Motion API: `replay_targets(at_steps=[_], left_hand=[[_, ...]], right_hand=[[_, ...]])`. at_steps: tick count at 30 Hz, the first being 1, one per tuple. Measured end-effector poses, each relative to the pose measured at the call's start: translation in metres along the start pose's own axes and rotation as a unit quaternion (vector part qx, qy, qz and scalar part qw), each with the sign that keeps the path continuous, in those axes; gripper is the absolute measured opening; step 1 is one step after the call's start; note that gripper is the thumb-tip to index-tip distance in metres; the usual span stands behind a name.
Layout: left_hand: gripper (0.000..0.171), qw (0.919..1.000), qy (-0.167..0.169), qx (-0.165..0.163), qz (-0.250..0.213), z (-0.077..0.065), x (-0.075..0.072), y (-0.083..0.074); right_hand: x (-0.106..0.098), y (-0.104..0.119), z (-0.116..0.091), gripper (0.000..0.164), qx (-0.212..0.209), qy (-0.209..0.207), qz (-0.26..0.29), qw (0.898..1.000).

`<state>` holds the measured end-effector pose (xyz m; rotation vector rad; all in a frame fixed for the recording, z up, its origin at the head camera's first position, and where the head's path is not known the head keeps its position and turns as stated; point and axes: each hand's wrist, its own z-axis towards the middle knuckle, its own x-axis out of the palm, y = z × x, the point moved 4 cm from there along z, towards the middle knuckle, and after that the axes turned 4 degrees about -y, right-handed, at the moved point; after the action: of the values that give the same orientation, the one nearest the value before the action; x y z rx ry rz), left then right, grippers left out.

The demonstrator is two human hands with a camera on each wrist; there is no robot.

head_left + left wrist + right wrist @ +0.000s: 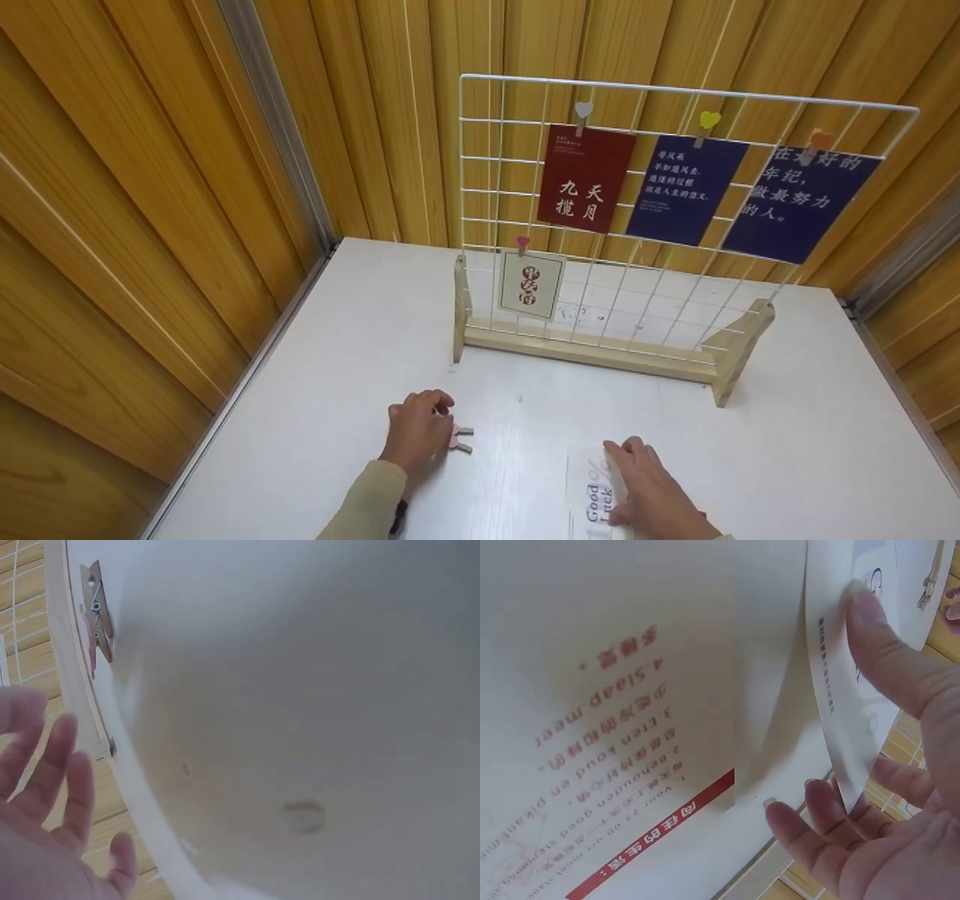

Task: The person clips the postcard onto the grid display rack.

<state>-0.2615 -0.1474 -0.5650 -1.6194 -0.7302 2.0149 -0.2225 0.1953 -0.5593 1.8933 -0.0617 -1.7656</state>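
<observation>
In the head view my left hand point(420, 426) is low over the tabletop beside pink-decorated wooden clothespins point(463, 448), with two peg ends showing past it. The left wrist view shows one clothespin point(96, 611) side-on, its metal spring visible. That hand's fingers point(56, 772) are loosely bent and apart from it. My right hand point(652, 487) pinches the long edge of a white "Good Luck" card point(589, 484), thumb on the printed face and fingers beneath. In the right wrist view the card's edge point(829, 682) is lifted and bent. Below it lies a white printed sheet with a red band point(651, 836).
A white wire grid point(690, 88) on a wooden stand point(585, 352) rises behind both hands. Heart-topped clips hold a red card point(585, 169), two blue cards, and a small cream card point(531, 285) on it. Wood-panelled walls point(135, 187) enclose the white table point(322, 360).
</observation>
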Motion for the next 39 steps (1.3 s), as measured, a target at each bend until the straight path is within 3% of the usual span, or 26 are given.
replay_targets(at_steps=[6, 14, 25, 31, 39], left_hand=[[0.013, 0.9965, 0.030, -0.010, 0.077, 0.001, 0.005, -0.001], [0.020, 0.9948, 0.017, -0.030, 0.095, 0.000, 0.011, -0.003], [0.024, 0.9969, 0.003, -0.055, 0.056, 0.002, 0.012, -0.002], [0.023, 0.9966, 0.012, -0.052, 0.063, 0.002, 0.015, -0.004], [0.019, 0.9977, 0.027, -0.059, 0.016, 0.004, 0.012, 0.000]], right_hand=[[-0.007, 0.005, 0.005, 0.082, -0.001, -0.022, 0.006, 1.000], [-0.013, 0.005, 0.010, 0.075, 0.007, -0.048, 0.013, 0.999], [-0.026, 0.004, 0.021, 0.059, 0.041, -0.083, 0.062, 0.994], [-0.034, -0.001, 0.028, 0.054, 0.057, -0.103, 0.089, 0.989], [-0.040, -0.009, 0.038, 0.057, 0.099, -0.141, 0.186, 0.967]])
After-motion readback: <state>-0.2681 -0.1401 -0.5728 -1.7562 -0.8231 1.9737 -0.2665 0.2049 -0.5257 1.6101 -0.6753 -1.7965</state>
